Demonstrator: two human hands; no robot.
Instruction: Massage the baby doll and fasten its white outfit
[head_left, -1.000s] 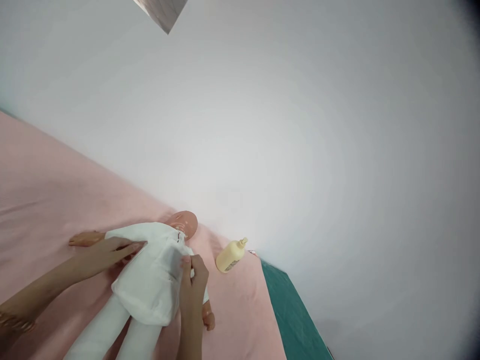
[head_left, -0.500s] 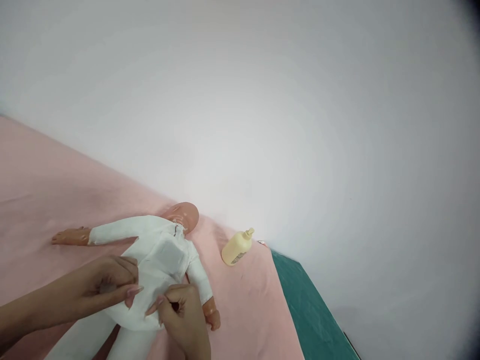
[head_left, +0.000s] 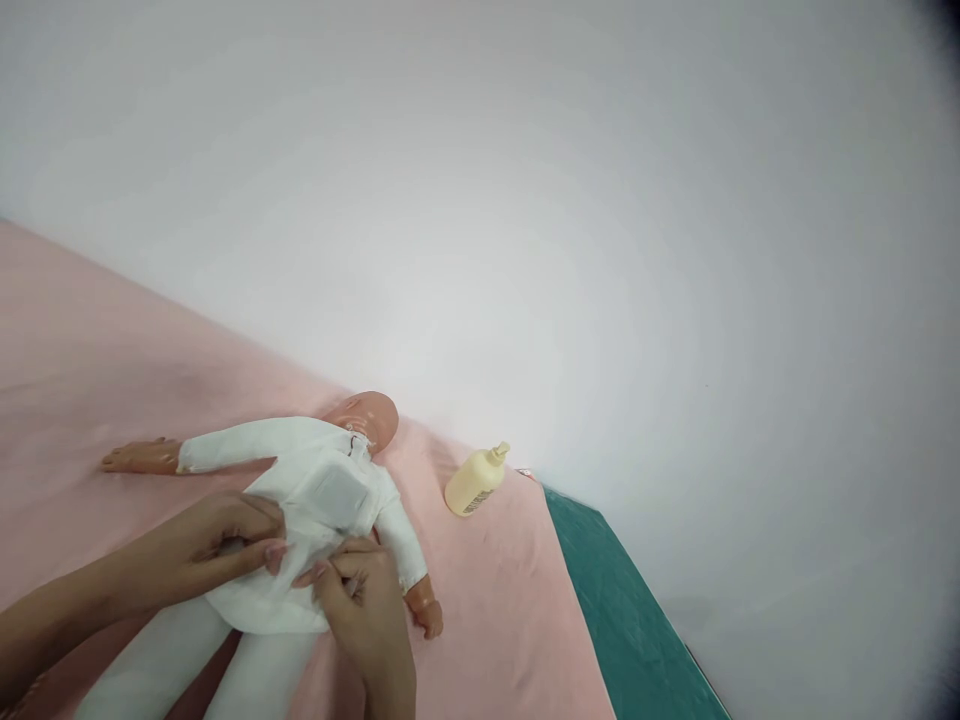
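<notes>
A doll (head_left: 366, 415) dressed in white lies on its back, its head toward the wall and its arms spread. My left hand (head_left: 232, 540) is closed in a pinch on the white top (head_left: 289, 605) at the doll's waist. Opposite it, my right hand (head_left: 367, 605) also pinches the cloth, thumb and forefinger together. Creases run through the fabric between the two hands. On the doll's chest is a grey square patch (head_left: 334, 492). The doll's legs run out of view at the bottom.
A pale yellow pump bottle (head_left: 471, 485) stands upright to the right of the doll. Pink cloth (head_left: 517, 590) covers the surface, with a green surface (head_left: 622, 600) showing beyond its right edge. A white wall (head_left: 480, 200) rises behind.
Both hands have moved slightly up along the doll's body, and the cloth between them looks more creased. The whole view has shifted a little; the bottle stays in place.
</notes>
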